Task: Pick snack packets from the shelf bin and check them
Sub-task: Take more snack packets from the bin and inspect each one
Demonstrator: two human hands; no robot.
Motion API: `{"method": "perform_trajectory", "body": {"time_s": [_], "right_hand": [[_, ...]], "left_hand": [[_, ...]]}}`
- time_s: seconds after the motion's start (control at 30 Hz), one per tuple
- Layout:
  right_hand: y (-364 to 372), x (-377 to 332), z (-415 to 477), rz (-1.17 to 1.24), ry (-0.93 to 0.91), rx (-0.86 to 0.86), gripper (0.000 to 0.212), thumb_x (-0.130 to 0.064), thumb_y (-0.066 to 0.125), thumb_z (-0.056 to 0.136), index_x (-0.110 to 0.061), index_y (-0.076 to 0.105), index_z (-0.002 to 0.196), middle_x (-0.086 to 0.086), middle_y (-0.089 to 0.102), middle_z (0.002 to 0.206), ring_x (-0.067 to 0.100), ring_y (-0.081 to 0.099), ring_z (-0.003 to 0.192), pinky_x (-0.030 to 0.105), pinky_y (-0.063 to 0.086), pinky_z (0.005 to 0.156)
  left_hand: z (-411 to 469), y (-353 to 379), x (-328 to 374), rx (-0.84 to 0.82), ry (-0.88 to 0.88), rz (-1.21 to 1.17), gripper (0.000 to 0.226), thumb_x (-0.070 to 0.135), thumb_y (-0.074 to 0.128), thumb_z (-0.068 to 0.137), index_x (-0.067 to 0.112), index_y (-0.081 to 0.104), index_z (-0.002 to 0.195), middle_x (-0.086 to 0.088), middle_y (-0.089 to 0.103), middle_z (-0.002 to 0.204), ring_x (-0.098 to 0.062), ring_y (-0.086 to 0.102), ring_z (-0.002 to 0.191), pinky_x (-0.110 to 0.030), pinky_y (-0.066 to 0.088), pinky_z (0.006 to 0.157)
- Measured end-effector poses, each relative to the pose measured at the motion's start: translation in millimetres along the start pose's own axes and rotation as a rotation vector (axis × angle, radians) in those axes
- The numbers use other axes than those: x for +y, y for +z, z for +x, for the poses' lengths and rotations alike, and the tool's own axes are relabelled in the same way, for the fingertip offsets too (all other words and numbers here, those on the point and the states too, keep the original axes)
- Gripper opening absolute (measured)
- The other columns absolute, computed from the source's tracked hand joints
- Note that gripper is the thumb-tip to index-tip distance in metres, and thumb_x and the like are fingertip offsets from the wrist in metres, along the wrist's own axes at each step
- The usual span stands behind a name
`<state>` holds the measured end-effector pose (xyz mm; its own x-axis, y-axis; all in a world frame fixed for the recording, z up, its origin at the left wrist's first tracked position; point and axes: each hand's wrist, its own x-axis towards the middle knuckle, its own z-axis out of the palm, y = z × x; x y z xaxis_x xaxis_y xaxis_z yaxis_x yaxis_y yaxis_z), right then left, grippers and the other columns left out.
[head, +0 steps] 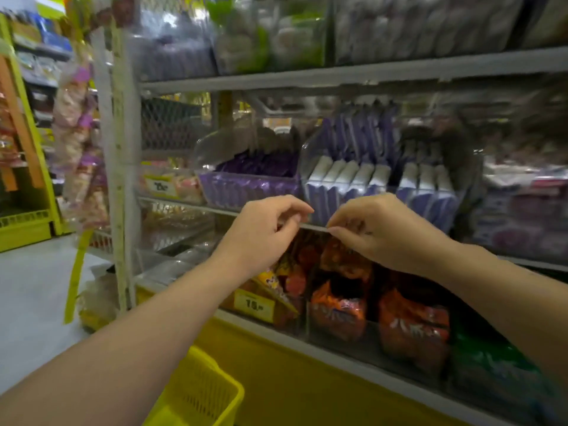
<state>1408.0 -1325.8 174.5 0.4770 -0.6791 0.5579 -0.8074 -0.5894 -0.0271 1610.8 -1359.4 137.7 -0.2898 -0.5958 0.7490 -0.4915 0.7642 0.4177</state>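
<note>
The left hand (264, 229) and right hand (378, 232) have curled fingers, with their tips nearly meeting at the front edge of the grey metal shelf (313, 226). Blur hides whether they pinch anything. Just behind, purple-and-white snack packets (347, 176) stand in a clear plastic bin (309, 161). Glossy orange packets (338, 305) fill the shelf below.

- Purple-and-white snack packets (347, 179) stand upright on edge, packed tightly in 2 rows.
- A clear plastic bin (307, 161) on the middle shelf (184, 204) holds them.
</note>
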Motion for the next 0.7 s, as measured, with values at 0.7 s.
{"method": "perform_trajectory", "body": {"time_s": [0.7], "right_hand": [[-75, 107, 59, -0.494, 0.137, -0.504, 0.033, -0.026, 0.064, 0.091, -0.035, 0.064, 0.123, -0.007, 0.062, 0.123, 0.012, 0.057, 0.103, 0.026, 0.045, 0.087]], "left_hand": [[85, 89, 20, -0.144, 0.116, 0.387, 0.040, 0.030, 0.053, 0.095, 0.036, 0.046, 0.134, 0.012, 0.051, 0.131, -0.014, 0.042, 0.127, -0.045, 0.014, 0.118]]}}
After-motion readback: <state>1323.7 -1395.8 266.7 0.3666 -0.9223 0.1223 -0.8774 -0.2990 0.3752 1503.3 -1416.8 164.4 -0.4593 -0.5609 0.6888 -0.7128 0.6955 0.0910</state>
